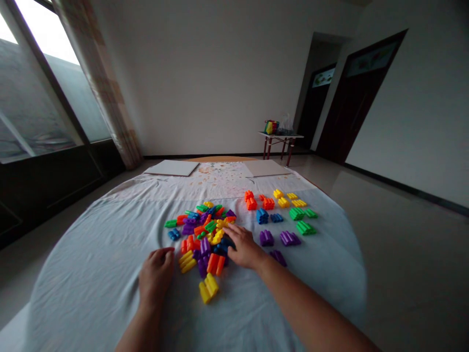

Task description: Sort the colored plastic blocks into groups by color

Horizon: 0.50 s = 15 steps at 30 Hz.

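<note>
Well inside the tablecloth's edge, the right hand spreads over the block pile; the left hand curls beside open cloth. Whether either pinches anything, I cannot tell. A multicoloured bag stands beyond.

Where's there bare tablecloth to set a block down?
Bare tablecloth lies left of the left hand, between the mixed block pile and the far white board, and right of the grouped green blocks. Crowded: the pile itself, where the right hand is.

tablecloth open at left, heaped blocks barring the middle — sorted blocks right
</note>
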Each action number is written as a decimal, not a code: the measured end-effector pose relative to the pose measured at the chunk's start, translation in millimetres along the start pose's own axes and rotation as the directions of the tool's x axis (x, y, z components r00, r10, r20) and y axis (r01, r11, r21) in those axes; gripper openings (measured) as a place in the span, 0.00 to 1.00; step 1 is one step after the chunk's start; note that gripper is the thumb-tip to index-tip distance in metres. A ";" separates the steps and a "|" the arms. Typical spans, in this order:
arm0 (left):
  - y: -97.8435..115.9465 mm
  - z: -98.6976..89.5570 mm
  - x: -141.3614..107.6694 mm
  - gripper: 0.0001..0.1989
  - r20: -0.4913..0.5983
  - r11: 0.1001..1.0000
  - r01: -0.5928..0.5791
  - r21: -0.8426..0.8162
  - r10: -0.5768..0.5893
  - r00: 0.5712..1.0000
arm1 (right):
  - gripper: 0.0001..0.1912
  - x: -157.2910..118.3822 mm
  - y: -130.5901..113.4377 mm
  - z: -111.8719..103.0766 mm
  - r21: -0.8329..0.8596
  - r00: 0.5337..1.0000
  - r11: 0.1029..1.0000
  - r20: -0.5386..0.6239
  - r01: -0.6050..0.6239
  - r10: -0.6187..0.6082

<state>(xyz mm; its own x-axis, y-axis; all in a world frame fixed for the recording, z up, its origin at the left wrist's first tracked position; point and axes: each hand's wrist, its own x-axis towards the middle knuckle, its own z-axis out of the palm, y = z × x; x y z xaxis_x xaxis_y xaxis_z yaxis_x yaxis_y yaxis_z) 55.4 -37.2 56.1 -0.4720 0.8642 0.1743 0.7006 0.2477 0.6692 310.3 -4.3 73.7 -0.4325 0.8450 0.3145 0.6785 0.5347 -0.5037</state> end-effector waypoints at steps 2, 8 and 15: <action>1.4 -0.9 -1.0 0.19 0.001 1.000 0.002 -0.006 -0.002 1.000 | 0.34 3.4 -2.5 7.5 0.011 0.999 1.000 0.033 0.029 -0.029; 0.4 0.7 -1.9 0.18 0.005 0.998 0.029 -0.060 -0.029 1.000 | 0.32 -10.5 -10.3 10.4 0.068 0.984 0.989 0.110 0.132 -0.139; -3.2 4.7 -1.0 0.18 -0.009 0.991 0.032 -0.127 -0.033 0.999 | 0.21 -9.9 -27.5 -1.6 0.045 0.993 0.992 -0.029 0.120 -0.119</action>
<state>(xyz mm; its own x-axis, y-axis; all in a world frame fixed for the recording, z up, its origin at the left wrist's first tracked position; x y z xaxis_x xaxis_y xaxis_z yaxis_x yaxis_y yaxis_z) 56.1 -36.8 50.3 -0.5001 0.8513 0.1587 0.6116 0.2175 0.7606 296.9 -27.3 85.6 -0.4928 0.7754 0.3949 0.5941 0.6314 -0.4983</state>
